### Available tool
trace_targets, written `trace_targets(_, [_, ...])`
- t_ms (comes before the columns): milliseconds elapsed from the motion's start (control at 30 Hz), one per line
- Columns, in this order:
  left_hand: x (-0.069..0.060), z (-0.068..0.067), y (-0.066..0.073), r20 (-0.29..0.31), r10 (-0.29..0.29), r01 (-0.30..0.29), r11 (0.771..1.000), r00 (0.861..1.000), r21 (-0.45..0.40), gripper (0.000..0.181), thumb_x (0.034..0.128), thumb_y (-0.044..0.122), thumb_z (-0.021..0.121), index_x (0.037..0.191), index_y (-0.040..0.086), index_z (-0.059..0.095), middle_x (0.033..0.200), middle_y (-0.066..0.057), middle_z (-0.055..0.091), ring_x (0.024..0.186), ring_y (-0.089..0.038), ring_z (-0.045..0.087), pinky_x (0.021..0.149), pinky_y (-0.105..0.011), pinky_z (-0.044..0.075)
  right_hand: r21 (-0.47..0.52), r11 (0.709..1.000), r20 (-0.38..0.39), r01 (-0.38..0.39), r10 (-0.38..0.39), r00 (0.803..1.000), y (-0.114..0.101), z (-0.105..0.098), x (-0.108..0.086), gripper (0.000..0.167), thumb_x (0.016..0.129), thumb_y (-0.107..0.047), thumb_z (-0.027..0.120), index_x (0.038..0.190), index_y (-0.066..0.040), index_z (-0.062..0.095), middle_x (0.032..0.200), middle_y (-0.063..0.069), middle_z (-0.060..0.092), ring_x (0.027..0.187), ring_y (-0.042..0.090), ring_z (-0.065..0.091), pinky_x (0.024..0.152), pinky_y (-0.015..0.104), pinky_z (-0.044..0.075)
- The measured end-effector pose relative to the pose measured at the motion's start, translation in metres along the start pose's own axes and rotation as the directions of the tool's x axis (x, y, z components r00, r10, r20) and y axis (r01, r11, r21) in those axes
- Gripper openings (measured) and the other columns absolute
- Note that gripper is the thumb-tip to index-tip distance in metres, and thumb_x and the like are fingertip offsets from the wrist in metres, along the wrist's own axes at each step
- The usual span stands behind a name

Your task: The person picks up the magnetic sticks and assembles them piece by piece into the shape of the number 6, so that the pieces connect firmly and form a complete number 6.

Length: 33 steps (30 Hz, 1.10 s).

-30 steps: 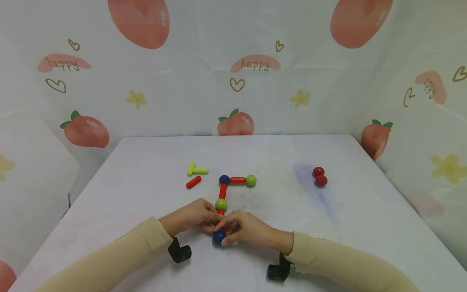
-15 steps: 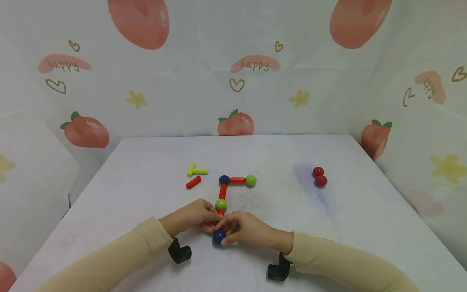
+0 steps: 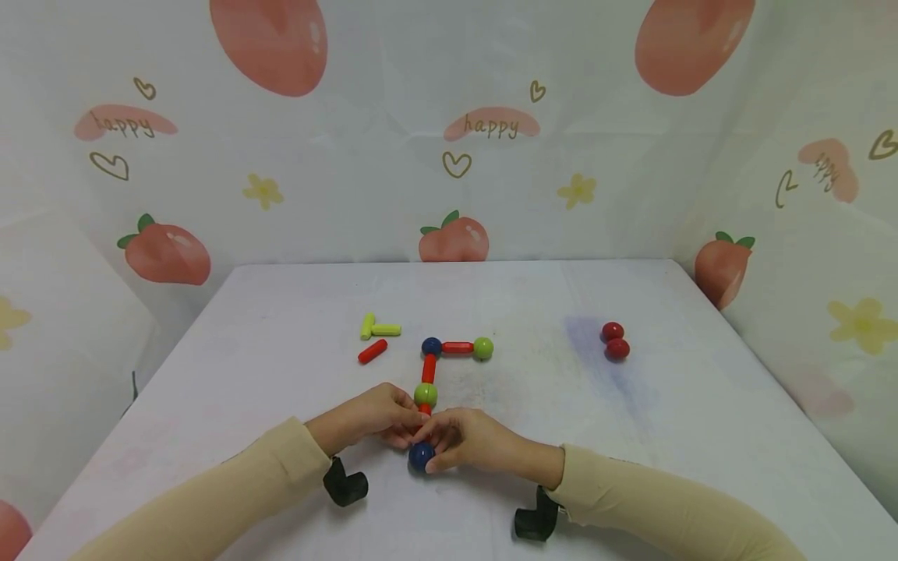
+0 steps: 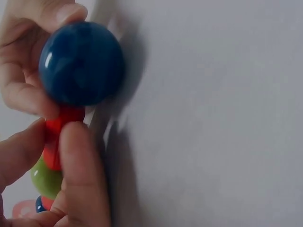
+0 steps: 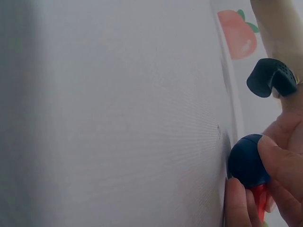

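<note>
A chain of balls and rods runs down the middle of the table. At its near end sits a glossy blue ball (image 3: 421, 457), pinched by my right hand (image 3: 482, 441) between thumb and fingers. My left hand (image 3: 372, 414) pinches the red rod (image 4: 53, 137) that meets this ball, largely hidden by fingers in the head view. Beyond it come a green ball (image 3: 425, 395), another red rod (image 3: 429, 368) and a second blue ball (image 3: 431, 347). From there a red rod (image 3: 458, 347) points right to a green ball (image 3: 483, 348).
Left of the chain lie two yellow-green rods (image 3: 386, 329) touching in a T and a loose red rod (image 3: 372, 351). Two red balls (image 3: 617, 349) touch each other at the right of the white table (image 3: 295, 304). Black wrist-worn pieces (image 3: 536, 520) hang below both sleeves.
</note>
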<state>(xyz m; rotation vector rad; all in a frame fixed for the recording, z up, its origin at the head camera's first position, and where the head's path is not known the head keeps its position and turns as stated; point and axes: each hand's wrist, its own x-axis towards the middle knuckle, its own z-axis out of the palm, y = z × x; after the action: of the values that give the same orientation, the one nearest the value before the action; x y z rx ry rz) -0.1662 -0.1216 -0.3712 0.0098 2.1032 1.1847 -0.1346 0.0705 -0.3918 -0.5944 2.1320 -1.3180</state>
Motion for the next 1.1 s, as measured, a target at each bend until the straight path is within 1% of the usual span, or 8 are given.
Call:
trace_targets(167, [-0.002, -0.007, 0.005, -0.098, 0.009, 0.0, 0.995, 0.995, 0.097, 0.02, 0.0859, 0.022, 0.067, 0.094, 0.004, 0.063, 0.072, -0.004, 0.063, 0.056, -0.01, 0.057, 0.058, -0.021, 0.053, 0.012, 1.0, 0.005, -0.013, 0.013, 1.0, 0.0, 0.0, 0.0, 0.03, 0.074, -0.011, 0.077, 0.103, -0.016, 0.07, 0.095, -0.004, 0.066, 0.078, 0.007, 0.058, 0.07, 0.016, 0.05])
trace_targets(300, [-0.004, -0.023, 0.012, -0.18, 0.033, -0.009, 0.991, 0.983, 0.132, 0.023, 0.0869, 0.023, 0.065, 0.098, 0.004, 0.062, 0.08, -0.007, 0.064, 0.064, -0.012, 0.06, 0.064, -0.024, 0.055, 0.019, 0.999, 0.002, -0.028, 0.028, 1.0, 0.0, 0.0, 0.001, 0.03, 0.074, -0.011, 0.077, 0.102, -0.018, 0.07, 0.095, -0.004, 0.066, 0.08, 0.009, 0.058, 0.071, 0.017, 0.05])
trace_targets(467, [-0.007, -0.047, 0.019, -0.282, 0.077, -0.041, 0.99, 0.956, 0.131, 0.025, 0.0893, 0.022, 0.062, 0.104, 0.002, 0.06, 0.095, -0.015, 0.066, 0.073, -0.014, 0.062, 0.07, -0.026, 0.056, 0.027, 0.999, 0.001, -0.033, 0.033, 0.999, 0.001, 0.0, 0.001, 0.03, 0.074, -0.01, 0.077, 0.102, -0.019, 0.07, 0.094, -0.005, 0.065, 0.081, 0.011, 0.058, 0.072, 0.019, 0.051])
trace_targets(600, [-0.009, -0.064, 0.017, -0.342, 0.129, -0.099, 0.99, 0.931, 0.104, 0.029, 0.091, 0.021, 0.059, 0.109, -0.002, 0.057, 0.104, -0.02, 0.065, 0.08, -0.016, 0.064, 0.074, -0.029, 0.056, 0.035, 0.999, 0.003, -0.039, 0.039, 0.999, 0.0, 0.0, 0.0, 0.03, 0.074, -0.01, 0.077, 0.102, -0.019, 0.07, 0.095, -0.004, 0.065, 0.082, 0.012, 0.058, 0.072, 0.02, 0.051])
trace_targets(700, [-0.009, -0.073, 0.013, -0.372, 0.176, -0.146, 0.983, 0.912, 0.107, 0.03, 0.0924, 0.019, 0.057, 0.112, -0.004, 0.056, 0.107, -0.022, 0.063, 0.083, -0.018, 0.064, 0.076, -0.03, 0.056, 0.035, 0.998, 0.003, -0.045, 0.044, 0.999, -0.001, 0.0, 0.0, 0.031, 0.074, -0.009, 0.077, 0.103, -0.019, 0.07, 0.095, -0.004, 0.065, 0.082, 0.012, 0.057, 0.072, 0.02, 0.051])
trace_targets(800, [-0.007, -0.079, 0.008, -0.39, 0.201, -0.167, 0.979, 0.899, 0.12, 0.03, 0.0929, 0.018, 0.056, 0.113, -0.004, 0.055, 0.109, -0.022, 0.062, 0.088, -0.021, 0.064, 0.077, -0.031, 0.056, 0.028, 0.999, 0.003, -0.041, 0.041, 0.999, -0.001, 0.0, 0.0, 0.031, 0.074, -0.009, 0.077, 0.103, -0.019, 0.07, 0.095, -0.004, 0.065, 0.082, 0.012, 0.057, 0.072, 0.02, 0.051])
trace_targets(933, [-0.003, -0.082, 0.002, -0.401, 0.2, -0.143, 0.975, 0.894, 0.169, 0.032, 0.0927, 0.02, 0.056, 0.117, -0.001, 0.056, 0.112, -0.019, 0.062, 0.096, -0.026, 0.062, 0.079, -0.03, 0.054, 0.025, 0.999, 0.006, -0.033, 0.033, 0.999, 0.0, 0.0, 0.0, 0.031, 0.074, -0.009, 0.077, 0.103, -0.019, 0.07, 0.095, -0.005, 0.065, 0.082, 0.011, 0.058, 0.072, 0.019, 0.05])
trace_targets(1100, [0.006, -0.083, -0.006, -0.42, 0.174, -0.084, 0.971, 0.891, 0.224, 0.034, 0.0906, 0.021, 0.059, 0.12, 0.003, 0.056, 0.118, -0.017, 0.06, 0.098, -0.025, 0.06, 0.077, -0.029, 0.051, 0.032, 0.999, 0.01, -0.031, 0.031, 0.999, 0.0, 0.0, 0.0, 0.031, 0.074, -0.009, 0.077, 0.102, -0.019, 0.07, 0.095, -0.005, 0.065, 0.082, 0.011, 0.058, 0.072, 0.018, 0.05])
